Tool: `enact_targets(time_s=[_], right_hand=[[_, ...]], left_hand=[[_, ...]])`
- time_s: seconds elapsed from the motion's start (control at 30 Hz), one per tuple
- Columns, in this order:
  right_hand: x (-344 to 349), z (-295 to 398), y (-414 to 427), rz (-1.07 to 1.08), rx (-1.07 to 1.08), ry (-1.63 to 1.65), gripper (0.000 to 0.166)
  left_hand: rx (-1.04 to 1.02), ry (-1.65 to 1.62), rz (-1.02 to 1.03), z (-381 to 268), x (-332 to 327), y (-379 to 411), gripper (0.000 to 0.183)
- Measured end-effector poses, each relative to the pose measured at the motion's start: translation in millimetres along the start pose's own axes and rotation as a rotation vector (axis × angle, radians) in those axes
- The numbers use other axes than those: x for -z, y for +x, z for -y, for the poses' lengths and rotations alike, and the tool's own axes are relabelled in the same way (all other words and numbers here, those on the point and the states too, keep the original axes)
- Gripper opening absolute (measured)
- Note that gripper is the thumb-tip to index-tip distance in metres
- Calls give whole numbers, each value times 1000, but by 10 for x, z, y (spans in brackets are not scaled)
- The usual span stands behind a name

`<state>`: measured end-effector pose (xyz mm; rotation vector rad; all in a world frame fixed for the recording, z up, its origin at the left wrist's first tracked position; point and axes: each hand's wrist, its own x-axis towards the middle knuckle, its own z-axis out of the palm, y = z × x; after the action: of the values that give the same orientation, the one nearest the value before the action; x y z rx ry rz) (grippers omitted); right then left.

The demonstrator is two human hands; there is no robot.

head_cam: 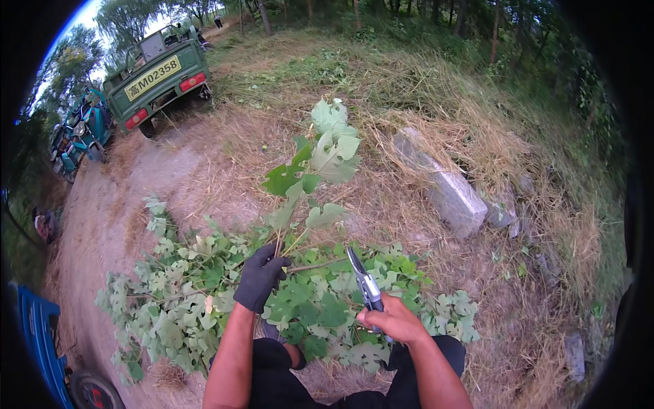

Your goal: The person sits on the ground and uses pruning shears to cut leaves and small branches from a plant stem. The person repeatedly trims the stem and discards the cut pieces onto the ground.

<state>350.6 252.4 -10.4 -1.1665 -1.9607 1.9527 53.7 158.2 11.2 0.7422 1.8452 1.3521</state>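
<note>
My left hand (261, 276), in a dark glove, is closed around the stems of a leafy branch cutting (332, 153) whose lobed leaves point up and away. Bare and to the right, my right hand (391, 319) grips a pair of pruning shears (369, 289), with the blades pointing forward. The blades look closed together, apart from the held cutting. Beneath both hands a pile of cut leafy branches (179, 307) spreads over the ground, in front of my legs. A bare brown stem (317, 266) shows in it between my hands.
A long stone block (454, 197) lies at the right, partly under dry grass, with smaller stones beside it. At the upper left stand a green cargo tricycle (196, 59) and a teal vehicle (97, 122). A blue vehicle (38, 332) is at the lower left. A distant person (218, 21) stands beyond.
</note>
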Motion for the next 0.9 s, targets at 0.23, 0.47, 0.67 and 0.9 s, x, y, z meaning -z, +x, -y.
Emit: enact_targets(time_s=[0.23,0.47,0.67,0.9], right_hand=[[-53,169,-35,55,-35,-74,36],[-83,264,-45,87,-1,-51,39],[-138,232,-15,181,5,-128,43],[-196,232,23,190,5,-182,51]], left_hand=[[107,-202,59,-86,-9,-10,32],[112,-163,95,-122,-72,-46,21],[84,-152,125,-132,-116,-66,19],[124,-149,194,-211,-150,-116,18]])
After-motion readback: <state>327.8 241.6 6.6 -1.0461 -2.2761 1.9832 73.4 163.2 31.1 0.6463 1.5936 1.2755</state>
